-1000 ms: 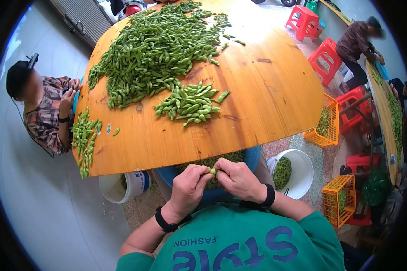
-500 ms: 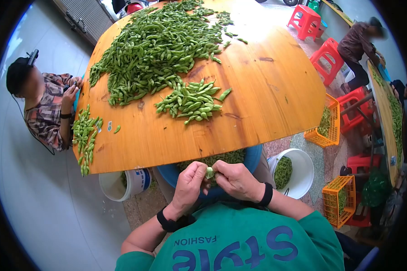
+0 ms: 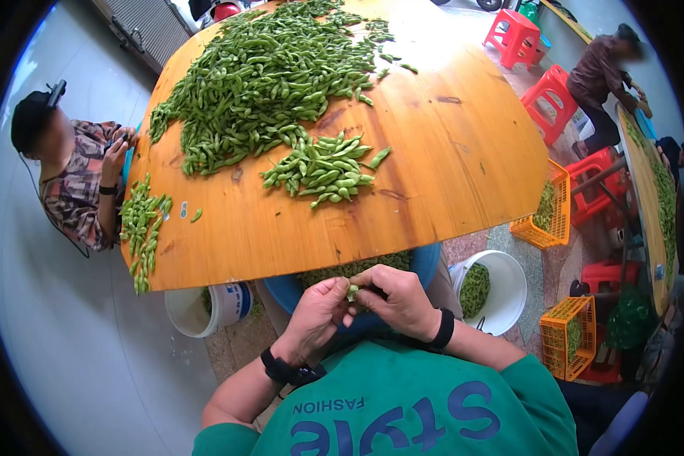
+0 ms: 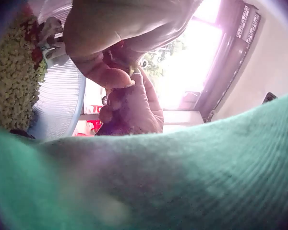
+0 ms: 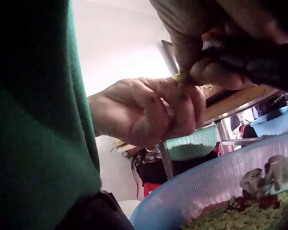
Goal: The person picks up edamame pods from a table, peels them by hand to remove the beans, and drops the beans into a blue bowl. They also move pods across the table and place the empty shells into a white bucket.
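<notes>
Between the two hands is a small green pod (image 3: 353, 292), just beyond the near table edge and above a blue basket (image 3: 277, 293) of shelled beans. The left hand (image 3: 317, 310) pinches it with thumb and fingers. From the other side the right hand (image 3: 400, 301) pinches at the same pod, its fingers curled. In the right wrist view a bit of green pod (image 5: 181, 77) shows where the fingertips meet. The left wrist view has the fingertips close together over a yellowish-green bit (image 4: 132, 71). A small pile of pods (image 3: 323, 169) lies on the table.
A large heap of pods (image 3: 258, 83) covers the back left of the wooden table (image 3: 448, 167). White buckets (image 3: 514, 292) stand on both sides of the basket. Orange crates (image 3: 562, 205) and red stools (image 3: 549, 102) are at the right. One person sits at the left.
The left hand has turned slightly, with its lower fingers spread more. The right fingers have shifted over the pod. The hands stay together at the same place.
</notes>
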Tool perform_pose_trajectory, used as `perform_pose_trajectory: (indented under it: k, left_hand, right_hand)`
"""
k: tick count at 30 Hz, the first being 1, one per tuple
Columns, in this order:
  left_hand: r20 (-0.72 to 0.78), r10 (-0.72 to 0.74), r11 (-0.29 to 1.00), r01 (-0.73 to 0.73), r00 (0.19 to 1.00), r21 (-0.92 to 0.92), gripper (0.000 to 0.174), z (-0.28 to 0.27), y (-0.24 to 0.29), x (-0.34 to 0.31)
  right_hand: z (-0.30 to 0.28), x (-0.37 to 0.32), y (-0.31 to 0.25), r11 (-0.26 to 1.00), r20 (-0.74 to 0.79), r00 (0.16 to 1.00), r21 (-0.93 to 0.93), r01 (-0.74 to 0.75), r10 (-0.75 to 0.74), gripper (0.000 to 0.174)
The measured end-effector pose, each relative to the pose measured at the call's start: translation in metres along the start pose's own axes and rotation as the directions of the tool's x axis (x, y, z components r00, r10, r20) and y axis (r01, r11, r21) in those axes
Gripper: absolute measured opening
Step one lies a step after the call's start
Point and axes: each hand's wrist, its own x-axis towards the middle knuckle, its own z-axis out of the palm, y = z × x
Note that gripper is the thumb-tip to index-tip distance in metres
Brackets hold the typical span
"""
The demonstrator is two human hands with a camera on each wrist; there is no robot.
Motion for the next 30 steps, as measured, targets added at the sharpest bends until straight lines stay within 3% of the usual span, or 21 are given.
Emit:
perform_pose_trajectory:
  k: [7, 9, 13, 15, 16, 19, 20, 22, 24, 25, 26, 27, 28, 29, 30]
  left_hand:
    - [-0.066, 0.059, 0.948, -0.035, 0.996, 0.316, 0.032, 0.007, -0.009, -0.002]
    - [-0.11, 0.054, 0.919, -0.006, 0.993, 0.395, 0.034, 0.013, -0.006, -0.002]
    - [-0.117, 0.011, 0.938, 0.031, 0.993, 0.345, 0.027, 0.013, -0.002, 0.0]
    - [-0.159, 0.081, 0.846, 0.016, 0.984, 0.532, 0.026, -0.001, -0.007, 0.005]
    - [-0.16, 0.081, 0.846, 0.017, 0.984, 0.533, 0.026, -0.005, -0.007, 0.005]
    - [-0.268, 0.375, 0.703, -0.084, 0.888, 0.706, 0.019, -0.016, -0.004, 0.003]
    - [-0.268, 0.374, 0.703, -0.083, 0.888, 0.706, 0.019, -0.017, 0.0, 0.0]
    - [-0.036, 0.368, 0.314, -0.088, 0.929, 0.945, 0.016, -0.01, 0.015, -0.011]
    - [-0.002, 0.315, 0.333, -0.108, 0.949, 0.937, 0.015, 0.015, 0.034, -0.021]
    - [0.032, 0.263, 0.353, -0.127, 0.964, 0.927, 0.014, 0.025, 0.044, -0.022]
    - [0.037, 0.27, 0.35, -0.134, 0.962, 0.927, 0.014, 0.031, 0.051, -0.021]
    - [0.126, 0.37, 0.291, -0.244, 0.92, 0.925, 0.013, 0.035, 0.058, -0.02]
    - [0.214, 0.461, 0.22, -0.345, 0.861, 0.912, 0.012, 0.038, 0.065, -0.016]
    - [0.233, 0.552, 0.123, -0.355, 0.8, 0.927, 0.014, 0.039, 0.071, -0.009]
    - [0.233, 0.558, 0.122, -0.357, 0.796, 0.926, 0.014, 0.041, 0.078, 0.0]
  right_hand:
    - [0.0, -0.003, 0.017, 0.984, 0.064, 0.996, -0.166, 0.066, -0.056, 0.011]
    - [0.0, -0.006, 0.021, 0.975, 0.116, 0.987, -0.2, -0.091, 0.116, 0.014]
    - [-0.001, -0.009, 0.03, 0.955, 0.111, 0.962, -0.194, -0.224, 0.249, 0.023]
    - [-0.01, -0.005, 0.022, 0.91, 0.146, 0.899, -0.099, -0.403, 0.414, 0.022]
    - [-0.016, -0.004, 0.019, 0.91, 0.147, 0.899, -0.098, -0.403, 0.413, 0.022]
    - [-0.051, -0.013, 0.028, 0.897, 0.124, 0.897, -0.193, -0.397, 0.423, 0.023]
    - [-0.065, -0.017, 0.029, 0.9, 0.143, 0.896, -0.19, -0.393, 0.421, 0.025]
    - [-0.095, -0.026, 0.021, 0.842, 0.181, 0.823, -0.152, -0.517, 0.538, 0.026]
    - [-0.123, -0.042, 0.028, 0.713, 0.158, 0.701, -0.276, -0.645, 0.696, 0.026]
    - [-0.132, -0.049, 0.031, 0.683, 0.117, 0.699, -0.375, -0.627, 0.706, 0.026]
    - [-0.142, -0.057, 0.035, 0.645, 0.075, 0.702, -0.471, -0.602, 0.709, 0.026]
    - [-0.153, -0.074, 0.057, 0.618, 0.054, 0.798, -0.665, -0.42, 0.601, 0.028]
    - [-0.159, -0.089, 0.07, 0.565, -0.008, 0.827, -0.727, -0.39, 0.561, 0.025]
    - [-0.161, -0.096, 0.07, 0.5, -0.062, 0.826, -0.77, -0.397, 0.561, 0.024]
    - [-0.162, -0.099, 0.068, 0.431, -0.114, 0.823, -0.807, -0.403, 0.557, 0.022]
